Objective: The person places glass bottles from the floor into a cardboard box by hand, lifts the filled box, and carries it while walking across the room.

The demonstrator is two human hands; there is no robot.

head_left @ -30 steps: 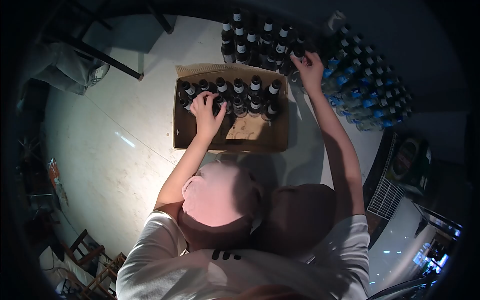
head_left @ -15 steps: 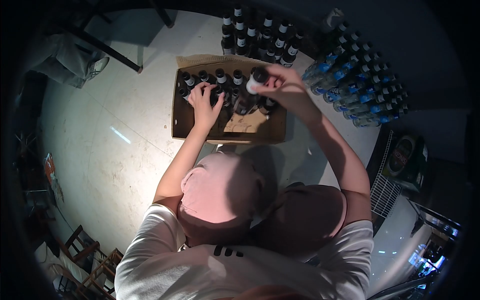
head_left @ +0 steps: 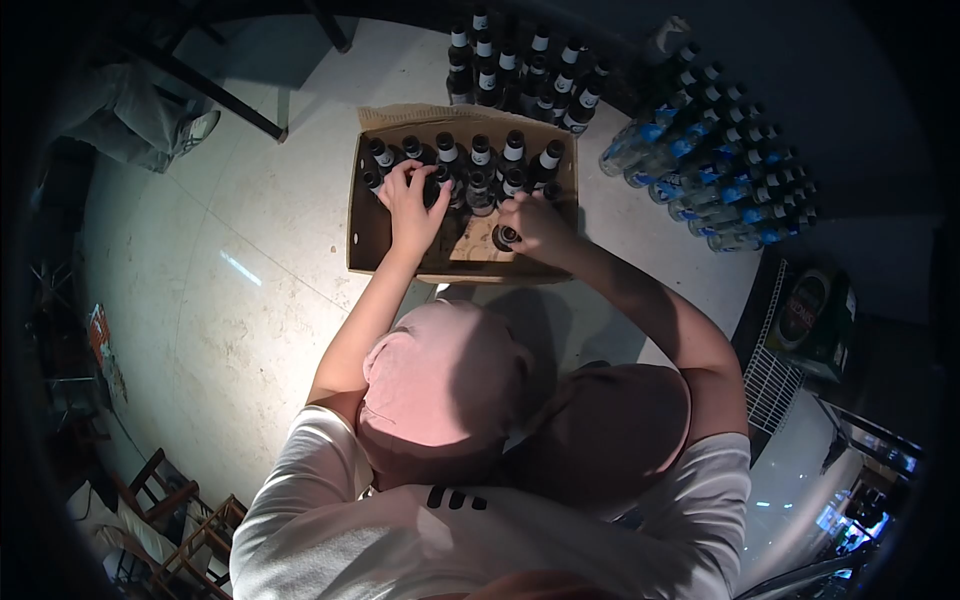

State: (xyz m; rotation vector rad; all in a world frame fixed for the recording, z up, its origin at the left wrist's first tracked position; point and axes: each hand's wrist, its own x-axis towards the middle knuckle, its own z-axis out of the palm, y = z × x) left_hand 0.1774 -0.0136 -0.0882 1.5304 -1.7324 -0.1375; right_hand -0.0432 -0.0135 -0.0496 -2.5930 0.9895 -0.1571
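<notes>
Left hand [head_left: 410, 205]: we see it at 11 o'clock of our view, thumb and fingers spread around a dark bottle [head_left: 443, 173]; we cannot tell how firmly they press.
Right hand [head_left: 538, 226]: at 1 o'clock, our fingers curl closed on a brown bottle [head_left: 506, 239] near the box's front; its lower part is hidden from us.
Cardboard box [head_left: 364, 238]: at 12 o'clock on the floor [head_left: 250, 330], holding both bottles and upright rows of white-necked bottles [head_left: 481, 152].
Outside bottles: we have dark bottles [head_left: 487, 84] beyond the box at 12 o'clock, clear blue-labelled bottles [head_left: 657, 164] at 2.
</notes>
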